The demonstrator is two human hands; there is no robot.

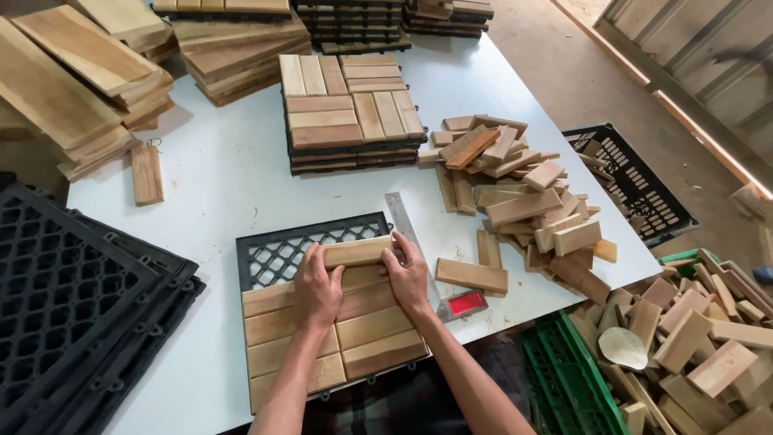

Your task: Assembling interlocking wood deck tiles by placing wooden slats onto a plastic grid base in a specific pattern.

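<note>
Short wooden slat [357,251] is lying with its long axis left to right, gripped at both ends: left hand [317,283] is clamping the left end, right hand [407,274] the right, fingers curled over it. It is sitting on the black plastic grid base [274,256], just beyond the slats already laid [338,338], parallel to them. Smooth pale wood, open lattice plastic. A steel square ruler [403,221] is lying just right; loose slats [515,193] are heaped further right on the white table [225,177].
</note>
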